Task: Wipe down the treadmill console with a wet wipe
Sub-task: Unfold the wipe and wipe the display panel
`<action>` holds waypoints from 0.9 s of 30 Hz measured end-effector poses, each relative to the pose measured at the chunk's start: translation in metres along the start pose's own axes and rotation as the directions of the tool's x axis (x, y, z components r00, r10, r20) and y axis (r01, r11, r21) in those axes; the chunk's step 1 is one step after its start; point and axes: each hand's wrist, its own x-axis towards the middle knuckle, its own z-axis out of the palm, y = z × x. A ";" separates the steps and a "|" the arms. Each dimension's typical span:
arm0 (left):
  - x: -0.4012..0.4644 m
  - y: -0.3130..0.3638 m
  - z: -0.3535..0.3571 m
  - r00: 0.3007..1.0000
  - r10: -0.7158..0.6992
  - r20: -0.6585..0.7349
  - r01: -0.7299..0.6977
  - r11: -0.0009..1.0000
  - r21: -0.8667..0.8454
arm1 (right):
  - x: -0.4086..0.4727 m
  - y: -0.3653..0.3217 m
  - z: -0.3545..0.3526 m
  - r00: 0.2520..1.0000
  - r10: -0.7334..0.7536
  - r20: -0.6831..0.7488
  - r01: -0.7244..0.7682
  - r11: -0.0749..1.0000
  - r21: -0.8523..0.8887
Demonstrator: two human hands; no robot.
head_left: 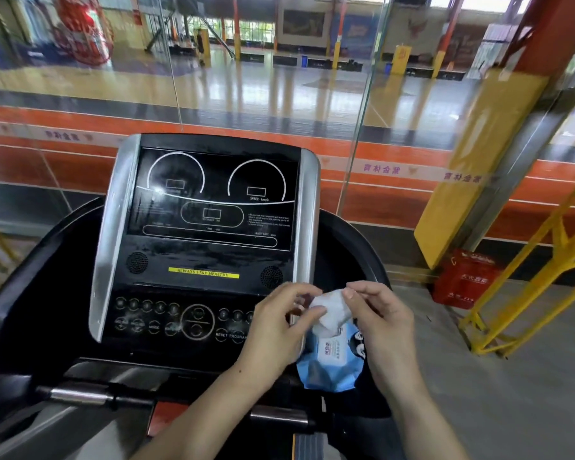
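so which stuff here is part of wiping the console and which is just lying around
Part of the job:
wet wipe, held by both hands
wipe pack
treadmill console

Just lying about:
red bag on the floor
yellow frame

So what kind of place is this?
Probably a gym or sports hall: a black treadmill console with a speed dial, a glossy wooden court floor behind glass, and yellow padded pillars.

Head cam; looks fwd/down; close over treadmill console (210, 207).
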 end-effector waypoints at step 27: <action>0.067 0.066 -0.110 0.987 -0.079 0.142 0.037 0.959 0.280 | 0.050 -0.038 0.067 0.813 -0.056 0.580 0.255 0.929 -0.268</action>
